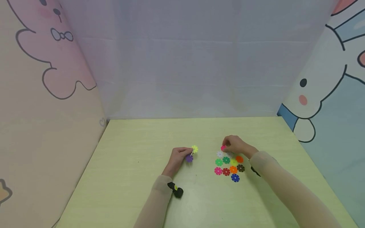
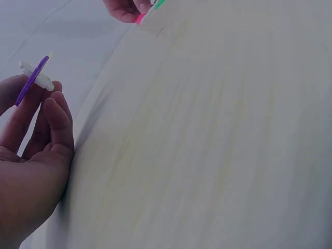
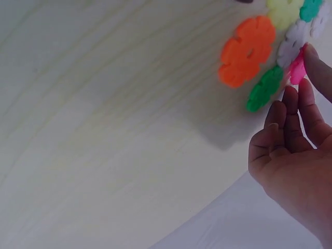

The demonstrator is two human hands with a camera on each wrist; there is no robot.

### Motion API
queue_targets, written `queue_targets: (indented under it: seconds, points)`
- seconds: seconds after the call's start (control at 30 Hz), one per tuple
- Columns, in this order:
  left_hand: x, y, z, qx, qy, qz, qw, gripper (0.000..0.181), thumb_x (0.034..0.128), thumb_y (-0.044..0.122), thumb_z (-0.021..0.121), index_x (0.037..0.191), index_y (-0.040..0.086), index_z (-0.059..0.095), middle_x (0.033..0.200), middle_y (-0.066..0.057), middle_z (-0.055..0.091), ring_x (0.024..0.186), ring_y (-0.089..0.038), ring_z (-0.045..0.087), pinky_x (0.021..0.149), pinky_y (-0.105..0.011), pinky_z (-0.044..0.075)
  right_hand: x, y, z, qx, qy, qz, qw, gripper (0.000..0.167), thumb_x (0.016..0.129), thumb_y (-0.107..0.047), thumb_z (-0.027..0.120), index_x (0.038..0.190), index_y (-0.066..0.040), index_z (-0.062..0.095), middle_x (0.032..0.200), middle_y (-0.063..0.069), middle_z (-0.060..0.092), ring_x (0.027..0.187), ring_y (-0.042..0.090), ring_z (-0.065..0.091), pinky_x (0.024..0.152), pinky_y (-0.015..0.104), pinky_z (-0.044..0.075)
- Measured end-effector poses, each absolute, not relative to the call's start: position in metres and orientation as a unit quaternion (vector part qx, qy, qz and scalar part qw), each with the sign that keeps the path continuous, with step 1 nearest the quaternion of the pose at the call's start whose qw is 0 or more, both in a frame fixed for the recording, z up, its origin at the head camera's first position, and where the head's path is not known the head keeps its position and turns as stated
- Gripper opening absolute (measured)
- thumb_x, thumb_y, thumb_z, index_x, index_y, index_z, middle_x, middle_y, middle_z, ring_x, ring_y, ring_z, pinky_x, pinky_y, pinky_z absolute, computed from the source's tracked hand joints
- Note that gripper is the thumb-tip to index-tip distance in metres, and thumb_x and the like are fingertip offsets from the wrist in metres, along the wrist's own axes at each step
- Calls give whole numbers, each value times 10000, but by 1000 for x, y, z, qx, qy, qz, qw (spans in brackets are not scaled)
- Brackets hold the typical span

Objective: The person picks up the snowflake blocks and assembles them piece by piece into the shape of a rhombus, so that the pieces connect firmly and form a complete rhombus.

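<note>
My left hand (image 1: 176, 159) pinches a small joined cluster of notched plastic snowflake discs between thumb and fingers, above the table. A purple disc (image 1: 189, 158) and a yellow disc (image 1: 195, 148) show in it, with a white disc (image 2: 37, 77) crossing the purple one in the left wrist view. At the far edge of the loose discs, my right hand (image 1: 236, 145) pinches a pink disc (image 1: 223, 148). In the right wrist view a white disc (image 3: 293, 43) and a green disc (image 3: 265, 89) lie close by the fingers; the right hand hides the green one from the head view.
Several loose discs lie flat on the pale table (image 1: 128, 164), among them an orange disc (image 1: 239, 159), a brown disc (image 1: 240, 168), a red disc (image 1: 226, 172) and a blue disc (image 1: 235, 178). A pale curtain (image 1: 182, 69) hangs behind the table.
</note>
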State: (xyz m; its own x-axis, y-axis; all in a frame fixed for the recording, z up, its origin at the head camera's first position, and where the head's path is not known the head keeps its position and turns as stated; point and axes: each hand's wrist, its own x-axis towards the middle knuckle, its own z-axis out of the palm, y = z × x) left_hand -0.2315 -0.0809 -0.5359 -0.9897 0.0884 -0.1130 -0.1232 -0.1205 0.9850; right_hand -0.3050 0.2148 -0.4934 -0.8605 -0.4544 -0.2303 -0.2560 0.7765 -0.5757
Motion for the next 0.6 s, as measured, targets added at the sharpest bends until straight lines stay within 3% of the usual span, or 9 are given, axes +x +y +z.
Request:
queue_targets:
  seconds: [0.23, 0.47, 0.6]
  points:
    - [-231, -81, -535, -8, 661, 747, 69, 251, 846, 189, 740, 923, -49, 733, 872, -100, 697, 837, -182, 625, 768, -289, 495, -307, 215, -496, -196, 925, -285, 156, 212, 826, -143, 764, 965, -49, 634, 872, 34, 587, 813, 228, 515, 785, 382, 466]
    - [-224, -83, -517, -1, 659, 746, 95, 241, 882, 107, 692, 973, -116, 696, 946, -205, 680, 925, -291, 615, 785, -299, 491, -308, 211, -498, -191, 922, -304, 145, 65, 880, -128, 702, 931, -88, 693, 870, 5, 633, 804, 212, 540, 798, 384, 476]
    - [-232, -84, -533, -6, 656, 749, 94, 250, 878, 134, 703, 979, -95, 706, 954, -183, 684, 930, -278, 613, 776, -288, 491, -308, 208, -495, -198, 919, -312, 137, 75, 893, -147, 690, 936, -89, 704, 870, 0, 644, 782, 204, 539, 769, 373, 470]
